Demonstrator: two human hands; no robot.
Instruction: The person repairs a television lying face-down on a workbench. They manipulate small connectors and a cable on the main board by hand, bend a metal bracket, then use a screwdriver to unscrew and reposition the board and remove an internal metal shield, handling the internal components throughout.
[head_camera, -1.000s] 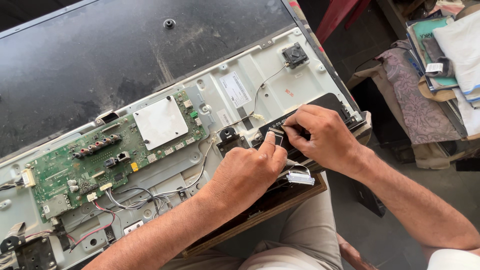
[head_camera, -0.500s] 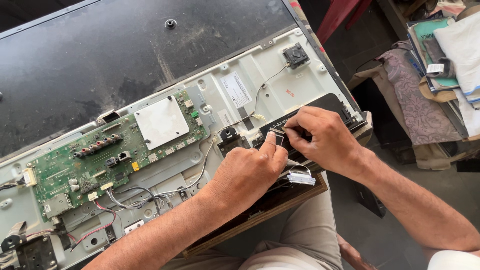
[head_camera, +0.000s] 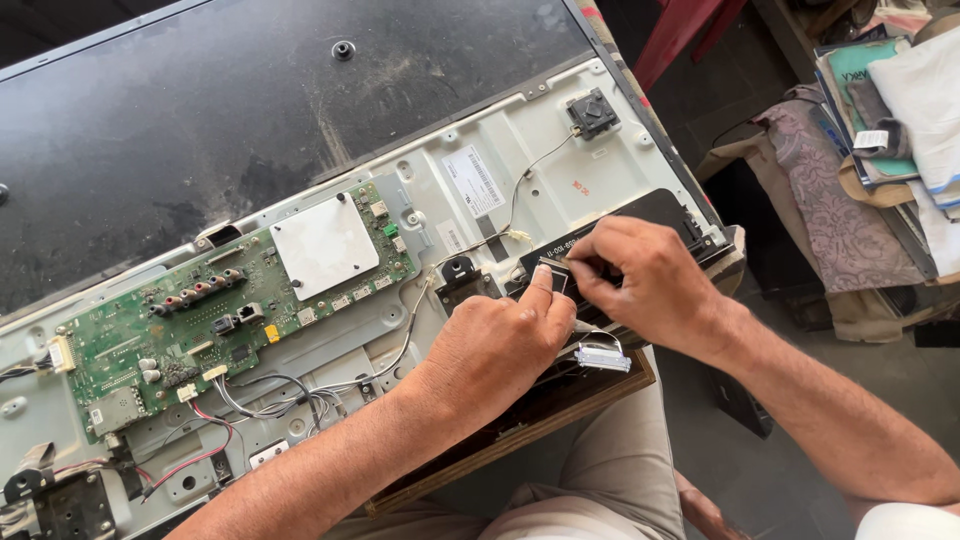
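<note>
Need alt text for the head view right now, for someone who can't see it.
Both bare hands, left hand and right hand, pinch a small connector on a black strip board at the edge of an opened television back, right of a green circuit board.

Both forearms reach in from below, the left hand (head_camera: 500, 345) knuckles-up with its thumb stretched forward, the right hand (head_camera: 640, 280) curled just beside it, fingertips pinched together at the thumb's tip.
</note>
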